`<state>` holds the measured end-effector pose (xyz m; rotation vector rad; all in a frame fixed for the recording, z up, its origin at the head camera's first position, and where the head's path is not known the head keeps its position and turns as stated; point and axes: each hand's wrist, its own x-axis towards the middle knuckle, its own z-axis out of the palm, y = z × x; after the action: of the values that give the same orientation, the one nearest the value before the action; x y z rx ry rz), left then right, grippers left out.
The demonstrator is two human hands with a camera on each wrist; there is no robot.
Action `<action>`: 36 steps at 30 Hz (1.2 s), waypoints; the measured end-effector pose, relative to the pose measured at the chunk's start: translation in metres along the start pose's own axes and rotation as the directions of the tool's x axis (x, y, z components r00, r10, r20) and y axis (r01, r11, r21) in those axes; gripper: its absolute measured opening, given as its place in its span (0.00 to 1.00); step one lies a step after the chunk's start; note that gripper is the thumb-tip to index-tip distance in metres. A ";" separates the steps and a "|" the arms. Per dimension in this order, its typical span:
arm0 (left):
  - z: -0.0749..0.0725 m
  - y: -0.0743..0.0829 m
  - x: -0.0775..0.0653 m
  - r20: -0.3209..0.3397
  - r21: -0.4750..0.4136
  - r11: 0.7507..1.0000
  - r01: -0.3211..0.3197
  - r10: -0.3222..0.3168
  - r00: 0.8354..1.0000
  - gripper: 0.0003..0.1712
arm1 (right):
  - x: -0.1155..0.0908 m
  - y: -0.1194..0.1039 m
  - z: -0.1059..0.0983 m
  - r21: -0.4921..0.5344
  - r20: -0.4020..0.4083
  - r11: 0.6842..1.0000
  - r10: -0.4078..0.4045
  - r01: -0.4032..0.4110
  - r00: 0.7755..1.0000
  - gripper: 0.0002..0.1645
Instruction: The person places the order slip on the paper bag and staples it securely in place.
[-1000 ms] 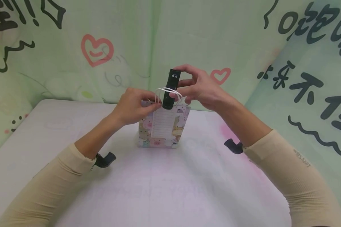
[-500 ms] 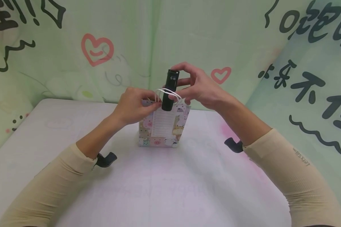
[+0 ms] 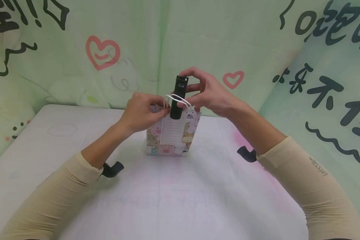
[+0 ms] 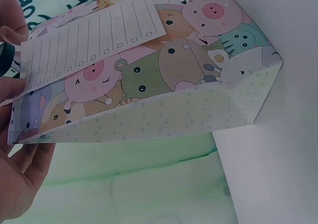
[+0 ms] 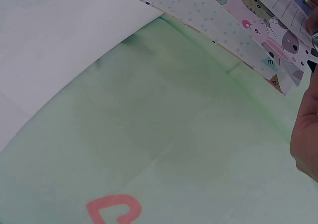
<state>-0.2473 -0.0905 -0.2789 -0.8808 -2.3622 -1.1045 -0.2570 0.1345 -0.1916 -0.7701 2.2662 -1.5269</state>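
Observation:
A paper gift bag printed with cartoon animals stands upright on the table, with a lined white paper slip lying flat against its front. My left hand pinches the bag's upper left edge between thumb and fingers; in the left wrist view the thumb lies over the slip's end. A black stapler is held upright at the bag's top edge, its lower end overlapping the slip. My right hand grips it, index finger over its top end and thumb low. White cord handles loop across the stapler's front.
A white-covered table lies under the bag, its far edge close behind. Green printed cloth hangs behind and along both sides. Dark wrist mounts stick out beneath both sleeves.
The stapler has shifted slightly down and left, its top tipping toward me, with the right hand following. The left hand and bag have stayed in place.

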 end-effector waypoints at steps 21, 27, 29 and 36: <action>-0.001 0.000 0.001 0.013 0.003 1.000 0.005 -0.006 1.000 0.07 | -0.003 0.002 0.006 -0.032 -0.006 0.994 0.104 -0.104 0.995 0.33; -0.001 0.000 0.001 0.016 0.006 1.000 0.020 -0.020 1.000 0.07 | -0.002 -0.003 0.006 -0.082 -0.008 0.992 0.095 -0.095 0.995 0.30; -0.001 0.000 0.000 0.018 0.005 1.000 0.026 -0.026 1.000 0.07 | -0.002 -0.004 0.006 -0.062 0.009 0.993 0.097 -0.096 0.995 0.29; -0.001 0.000 -0.001 0.014 0.005 1.000 0.030 -0.030 0.999 0.07 | -0.002 -0.003 0.008 0.019 0.047 0.990 0.140 -0.141 0.989 0.28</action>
<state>-0.2466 -0.0913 -0.2786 -0.8569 -2.3962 -1.1069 -0.2505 0.1292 -0.1922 -0.6180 2.2159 -1.4528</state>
